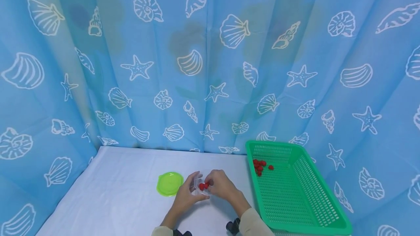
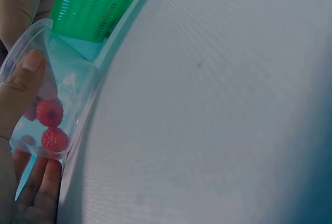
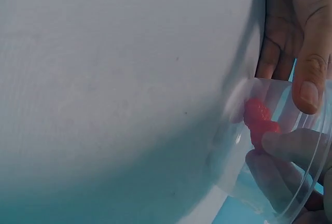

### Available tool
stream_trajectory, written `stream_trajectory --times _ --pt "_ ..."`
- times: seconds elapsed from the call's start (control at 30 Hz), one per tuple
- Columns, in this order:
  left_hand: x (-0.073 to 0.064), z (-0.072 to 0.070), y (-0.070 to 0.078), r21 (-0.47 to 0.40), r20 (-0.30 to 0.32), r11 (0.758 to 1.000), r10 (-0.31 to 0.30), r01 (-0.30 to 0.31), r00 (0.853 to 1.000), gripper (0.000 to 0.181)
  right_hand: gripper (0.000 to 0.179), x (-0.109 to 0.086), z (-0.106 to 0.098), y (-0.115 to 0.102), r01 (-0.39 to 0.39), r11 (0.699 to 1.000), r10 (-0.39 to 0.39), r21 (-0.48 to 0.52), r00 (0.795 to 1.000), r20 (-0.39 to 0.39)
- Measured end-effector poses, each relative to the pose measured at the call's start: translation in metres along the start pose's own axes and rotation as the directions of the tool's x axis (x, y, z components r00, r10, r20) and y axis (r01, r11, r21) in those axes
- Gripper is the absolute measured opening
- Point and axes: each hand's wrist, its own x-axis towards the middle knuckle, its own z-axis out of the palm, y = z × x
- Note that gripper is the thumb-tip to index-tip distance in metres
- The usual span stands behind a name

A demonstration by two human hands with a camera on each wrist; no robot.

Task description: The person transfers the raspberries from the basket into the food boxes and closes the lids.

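My left hand (image 1: 185, 195) grips a clear plastic tub (image 2: 70, 86) over the white table, thumb on one side and fingers on the other. The tub is tilted, its mouth facing my right hand (image 1: 222, 185), which reaches inside. In the right wrist view, the right thumb and fingertips pinch a red raspberry (image 3: 265, 129) near the tub's bottom. Another raspberry (image 3: 256, 110) lies right against it. Both berries also show through the tub wall in the left wrist view. Left of the hands, a lime-green round lid (image 1: 170, 184) lies flat on the table.
A large green plastic basket (image 1: 295, 225) stands at the right, with several raspberries (image 1: 259, 164) in its far left corner. The white tablecloth (image 1: 121, 188) reaches back to a blue curtain (image 1: 203, 94) printed with shells, which closes off the back and sides.
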Motion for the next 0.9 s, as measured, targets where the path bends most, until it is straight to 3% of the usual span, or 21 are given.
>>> stream_trajectory --times 0.2,0.3,0.43,0.53,0.67,0.9 --pt "0.001 0.001 -0.001 0.024 -0.005 0.999 -0.029 0.03 1.0 0.094 0.023 -0.006 -0.019 -0.009 -0.038 0.996 0.043 0.082 0.998 -0.056" --pt "0.001 0.002 0.0 0.036 -0.007 0.998 -0.052 0.052 0.999 0.094 0.023 -0.01 -0.046 -0.015 -0.018 0.992 0.035 0.127 0.991 -0.131" --pt "0.001 0.001 0.002 0.045 0.0 0.996 -0.072 0.072 0.997 0.096 0.02 -0.014 -0.089 -0.012 0.04 0.985 0.004 0.166 0.967 -0.254" --pt "0.002 0.001 0.002 0.051 0.0 0.996 -0.07 0.07 0.998 0.097 0.017 -0.016 -0.118 0.006 0.092 0.974 -0.018 0.208 0.942 -0.334" --pt "0.003 0.0 0.0 0.043 -0.005 0.997 -0.062 0.062 0.998 0.097 0.016 -0.018 -0.144 0.043 0.118 0.97 -0.031 0.212 0.927 -0.374" --pt "0.003 0.001 -0.002 0.048 0.003 0.996 -0.075 0.075 0.997 0.099 0.02 -0.029 -0.15 0.104 -0.006 0.987 0.063 0.158 0.929 -0.364"
